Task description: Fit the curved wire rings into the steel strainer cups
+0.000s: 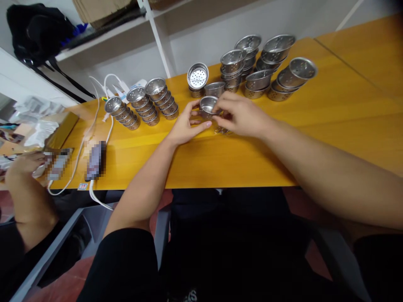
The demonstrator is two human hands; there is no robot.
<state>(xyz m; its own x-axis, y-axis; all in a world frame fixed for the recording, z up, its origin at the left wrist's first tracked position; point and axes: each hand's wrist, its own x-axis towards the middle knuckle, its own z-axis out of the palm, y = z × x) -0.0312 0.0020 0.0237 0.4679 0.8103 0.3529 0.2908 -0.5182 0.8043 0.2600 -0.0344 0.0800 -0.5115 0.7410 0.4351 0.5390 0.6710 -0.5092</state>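
Note:
A small metal strainer basket (208, 106) with a shiny rim is between my hands, above the wooden table. My left hand (186, 125) curves round its left side, thumb low at the front and fingers behind. From the right, my right hand (236, 112) comes over the rim with its fingertips pinched together; whatever they grip is hidden. Thin wire pieces (223, 130) lie on the table just beneath my right hand. Directly behind stand another low basket (215, 88) and a tilted strainer basket (198, 78) showing its perforated bottom.
Stacks of perforated baskets stand at left (126, 114) and taller stacks at right (280, 63). A phone (95, 161) with white cables lies on the table (189, 167). At far left a co-worker's hand (27, 163) is near a box (61, 130). Shelves (159, 37) rise behind.

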